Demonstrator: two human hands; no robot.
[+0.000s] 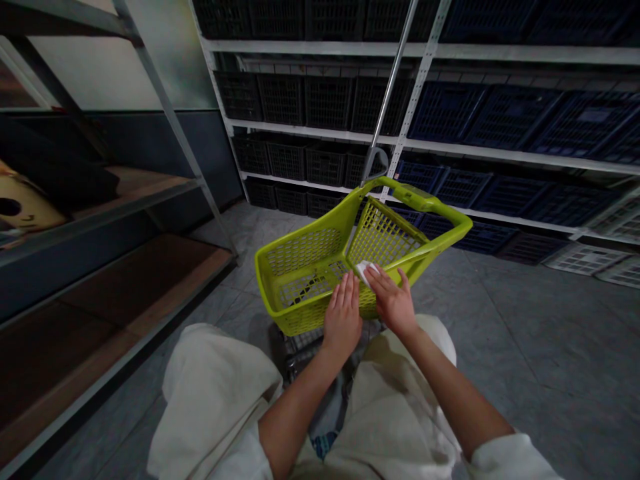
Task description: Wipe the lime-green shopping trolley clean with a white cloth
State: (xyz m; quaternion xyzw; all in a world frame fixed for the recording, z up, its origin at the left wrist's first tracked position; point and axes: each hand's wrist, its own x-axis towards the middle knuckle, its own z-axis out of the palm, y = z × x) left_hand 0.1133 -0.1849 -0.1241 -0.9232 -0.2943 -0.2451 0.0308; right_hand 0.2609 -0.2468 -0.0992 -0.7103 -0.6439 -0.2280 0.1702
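Observation:
A lime-green plastic shopping basket (300,267) on a small wheeled frame stands on the floor just in front of my knees. My left hand (343,317) lies flat on its near rim, fingers stretched out together. My right hand (393,300) reaches over the same rim and presses a small white cloth or wipe (364,270) against the basket's edge with its fingers. A metal pole with a grey loop grip (376,162) rises from behind the basket.
Metal shelving at the back holds rows of dark plastic crates (325,100). An open shelf unit with wooden boards (125,267) runs along the left. Grey tiled floor (525,333) stretches to the right, with white crates (580,257) lying on it.

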